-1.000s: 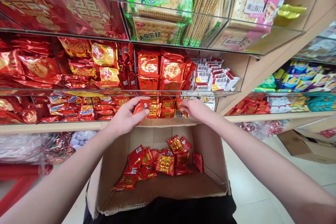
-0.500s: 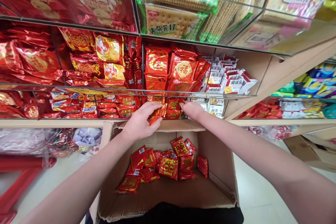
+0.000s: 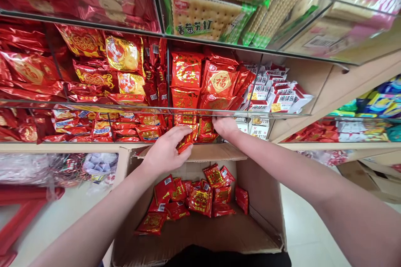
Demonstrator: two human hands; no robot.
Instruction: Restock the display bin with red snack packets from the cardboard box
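Observation:
My left hand (image 3: pixel 169 150) is closed around a red packet (image 3: pixel 184 143) at the front of the lower shelf compartment. Beside it, my right hand (image 3: pixel 226 127) reaches into the same compartment, at the right of a stack of red packets (image 3: pixel 206 127); its fingertips are hidden behind the shelf edge and packets, so its grip is unclear. Below both hands stands an open cardboard box (image 3: pixel 260 192) with several red and gold packets (image 3: pixel 200 200) lying loosely inside.
Above the hands, a clear-fronted shelf holds red packets (image 3: pixel 219 81) and white packets (image 3: pixel 261 91). Large cracker packs (image 3: pixel 200 16) sit higher up. A red stool-like frame (image 3: pixel 25 212) is at the lower left, and another cardboard box (image 3: pixel 366 179) at the right.
My right hand has moved slightly deeper into the compartment, its fingertips now out of sight. My left hand keeps its packet. The view has shifted slightly closer to the shelf.

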